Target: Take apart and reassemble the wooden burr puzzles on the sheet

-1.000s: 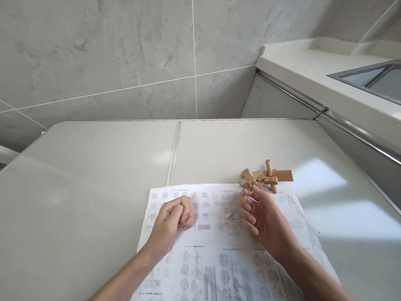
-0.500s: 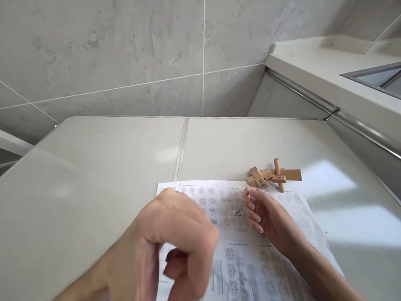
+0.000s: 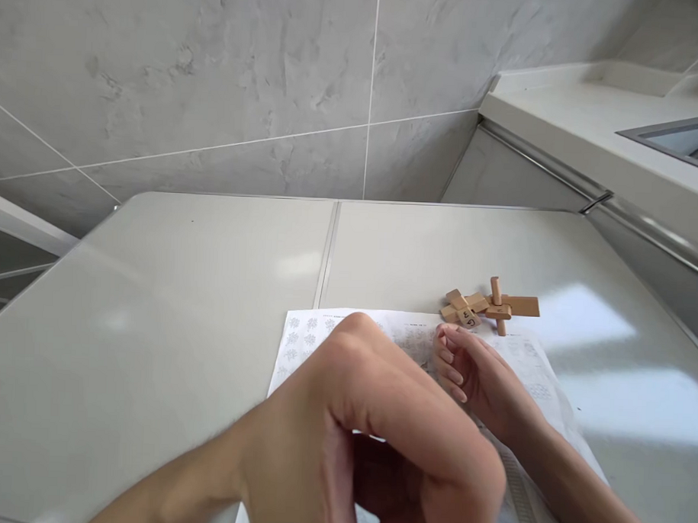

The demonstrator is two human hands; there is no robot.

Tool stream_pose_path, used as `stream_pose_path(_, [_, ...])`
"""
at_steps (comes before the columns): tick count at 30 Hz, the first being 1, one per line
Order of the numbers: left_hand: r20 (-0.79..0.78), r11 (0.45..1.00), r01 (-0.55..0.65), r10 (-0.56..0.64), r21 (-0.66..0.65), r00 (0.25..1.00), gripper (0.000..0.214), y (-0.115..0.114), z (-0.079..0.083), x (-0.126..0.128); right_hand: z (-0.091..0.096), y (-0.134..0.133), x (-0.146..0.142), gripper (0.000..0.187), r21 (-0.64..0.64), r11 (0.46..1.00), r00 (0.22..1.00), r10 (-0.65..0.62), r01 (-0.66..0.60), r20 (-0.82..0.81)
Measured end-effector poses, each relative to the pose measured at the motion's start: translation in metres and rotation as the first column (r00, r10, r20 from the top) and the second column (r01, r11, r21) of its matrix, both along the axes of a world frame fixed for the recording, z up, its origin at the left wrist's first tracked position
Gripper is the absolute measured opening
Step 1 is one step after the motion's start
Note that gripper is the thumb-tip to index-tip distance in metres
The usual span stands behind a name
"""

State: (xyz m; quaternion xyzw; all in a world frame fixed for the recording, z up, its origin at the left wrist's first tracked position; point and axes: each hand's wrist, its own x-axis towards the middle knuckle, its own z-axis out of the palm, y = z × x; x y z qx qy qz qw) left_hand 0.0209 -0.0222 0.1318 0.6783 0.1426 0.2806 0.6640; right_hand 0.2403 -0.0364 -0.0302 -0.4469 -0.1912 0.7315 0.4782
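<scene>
My left hand (image 3: 389, 423) is large and close to the camera, above a printed paper sheet (image 3: 309, 332). Its fingers are bent down and curled inward; their tips are hidden, so anything inside them cannot be made out. My right hand (image 3: 482, 377) rests on the sheet's right part, fingers loosely curled and thumb tip against the index finger, with nothing visible in it. Just beyond its fingertips lie joined wooden puzzle pieces: a star-shaped cluster (image 3: 463, 306) marked "G" and "3", beside a crossed cluster (image 3: 499, 310).
A pale table (image 3: 152, 323) with a seam down its middle carries the sheet. Grey tiled wall (image 3: 246, 75) stands behind it. At the right, a white counter (image 3: 589, 110) overhangs beside the table; a white frame (image 3: 30, 220) stands at the left.
My left hand has moved rightward across the sheet and now covers more of its print, its fingertips turned out of sight. My right hand keeps its place by the wooden pieces; the view has shifted slightly.
</scene>
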Motion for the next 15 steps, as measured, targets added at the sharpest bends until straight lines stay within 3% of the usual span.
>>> stream_pose_path(5, [-0.077,0.979,-0.165,0.156,-0.117,0.985,0.060,-0.006,-0.003,0.006,-0.004,-0.002,0.000,0.024,0.002,1.000,0.999,-0.017,0.017,-0.035])
stream_pose_path(9, [-0.082,0.977,-0.122,0.109,-0.173,0.991,0.065,-0.008,-0.010,0.006,-0.002,0.000,0.000,0.029,-0.001,1.000,1.000,-0.007,0.007,0.005])
stream_pose_path(11, [-0.085,0.988,-0.050,0.038,-0.145,0.996,0.067,-0.005,-0.016,0.003,0.001,0.002,-0.001,0.032,-0.007,1.000,0.999,-0.013,0.013,0.036])
stream_pose_path(15, [-0.213,0.994,-0.100,0.105,0.034,0.971,0.064,-0.007,-0.020,-0.002,0.003,0.002,-0.001,0.031,0.006,1.000,0.999,-0.008,0.008,0.032])
